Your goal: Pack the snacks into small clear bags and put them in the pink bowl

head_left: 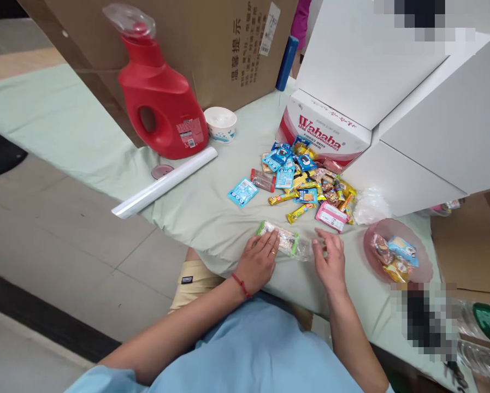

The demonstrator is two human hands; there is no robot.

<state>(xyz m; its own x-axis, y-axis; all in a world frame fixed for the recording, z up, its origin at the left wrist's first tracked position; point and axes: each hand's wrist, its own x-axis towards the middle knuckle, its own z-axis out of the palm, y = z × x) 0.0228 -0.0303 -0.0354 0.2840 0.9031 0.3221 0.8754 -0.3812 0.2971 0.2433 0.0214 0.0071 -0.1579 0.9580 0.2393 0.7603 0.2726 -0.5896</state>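
Note:
A snack packet with green ends and a pale, crinkled middle lies on the cloth in front of me. My left hand rests flat across its left part, fingers stretched out. Clear plastic film extends from the packet's right end. Beside that film is my right hand, fingers curved and thumb apart; whether it touches the film I cannot tell. Beyond both hands sits a pile of small wrapped snacks in blue, yellow, brown and pink wrappers.
A pink bowl holding several snacks stands at right, near a crumpled clear bag. A Wahaha carton is behind the pile. To the left are a red jug, a paper cup and a white roll.

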